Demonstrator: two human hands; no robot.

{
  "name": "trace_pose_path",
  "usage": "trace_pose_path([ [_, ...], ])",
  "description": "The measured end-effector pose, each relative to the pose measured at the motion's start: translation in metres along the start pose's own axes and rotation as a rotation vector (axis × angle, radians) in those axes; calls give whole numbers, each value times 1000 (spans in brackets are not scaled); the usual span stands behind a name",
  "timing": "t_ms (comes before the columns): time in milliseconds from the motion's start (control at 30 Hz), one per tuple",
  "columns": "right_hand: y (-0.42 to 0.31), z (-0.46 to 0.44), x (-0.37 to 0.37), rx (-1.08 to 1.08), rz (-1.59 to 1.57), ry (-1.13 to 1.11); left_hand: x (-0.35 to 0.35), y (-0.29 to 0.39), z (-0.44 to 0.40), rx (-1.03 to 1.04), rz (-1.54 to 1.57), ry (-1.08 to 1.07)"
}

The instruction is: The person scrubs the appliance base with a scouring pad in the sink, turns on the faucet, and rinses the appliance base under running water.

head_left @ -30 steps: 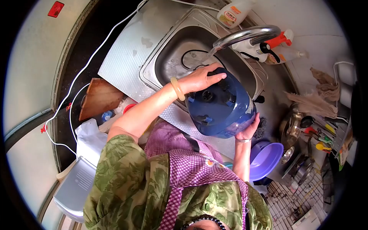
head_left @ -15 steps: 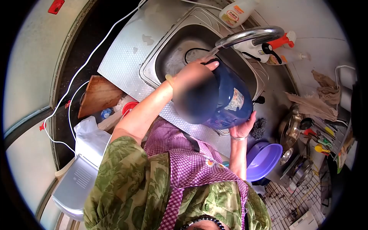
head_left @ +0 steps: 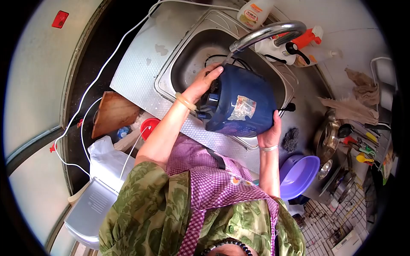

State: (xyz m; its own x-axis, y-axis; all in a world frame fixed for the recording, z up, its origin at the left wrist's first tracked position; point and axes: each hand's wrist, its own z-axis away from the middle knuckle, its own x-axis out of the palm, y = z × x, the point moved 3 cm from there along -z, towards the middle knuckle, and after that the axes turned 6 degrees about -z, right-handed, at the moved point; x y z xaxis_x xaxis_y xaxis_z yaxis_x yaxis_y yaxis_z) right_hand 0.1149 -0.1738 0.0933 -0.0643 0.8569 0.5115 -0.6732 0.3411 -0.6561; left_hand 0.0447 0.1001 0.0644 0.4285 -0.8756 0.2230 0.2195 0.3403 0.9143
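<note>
A dark blue appliance body [head_left: 258, 96], which looks like a blender base, lies tilted on its side over the near part of the steel sink [head_left: 174, 79]. A worn, patterned label shows on its side, and dark knob-like parts are at its left end. My left hand [head_left: 204, 83] grips the upper left end, thumb along the rim, just below the tap [head_left: 256, 36]. Thin water seems to run from the spout beside my fingers. My right hand [head_left: 270, 134] supports the lower right end, its fingers partly hidden behind it. A black cord [head_left: 209, 59] lies in the sink.
A purple basin [head_left: 299, 177] and a dark scouring pad [head_left: 291, 140] are to the right. Bottles [head_left: 254, 13] stand behind the sink. A white cable [head_left: 106, 64] runs along the left. Utensils [head_left: 363, 149] hang at the far right.
The blue appliance has turned, bringing its label toward the middle and its knobbed left end into view. My left hand has shifted left and slightly down with it; my right hand still supports it.
</note>
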Motion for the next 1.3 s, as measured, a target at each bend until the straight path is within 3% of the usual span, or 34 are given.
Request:
trace_pose_path([
  [233,-10,8,1,-26,18,-49,3,3,12,132,75,12],
  [333,-17,14,22,24,44,-41,1,8,19,62,65,17],
  [567,1,-28,48,200,38,-74,-30,-3,41,45,62,317],
  [733,6,-33,79,219,108,-150,-44,20,63,-3,208,312],
  [833,12,-27,75,225,99,-161,-41,39,74,99,13,346],
  [867,14,-25,72,240,73,-154,-41,37,77,102,-69,444],
  [1033,27,-16,42,256,-43,-138,-29,46,81,280,-329,311],
  [1200,23,5,30,354,65,-216,-25,59,79,349,-430,198],
  [1300,35,10,20,360,70,-233,-20,71,69,442,-649,84],
])
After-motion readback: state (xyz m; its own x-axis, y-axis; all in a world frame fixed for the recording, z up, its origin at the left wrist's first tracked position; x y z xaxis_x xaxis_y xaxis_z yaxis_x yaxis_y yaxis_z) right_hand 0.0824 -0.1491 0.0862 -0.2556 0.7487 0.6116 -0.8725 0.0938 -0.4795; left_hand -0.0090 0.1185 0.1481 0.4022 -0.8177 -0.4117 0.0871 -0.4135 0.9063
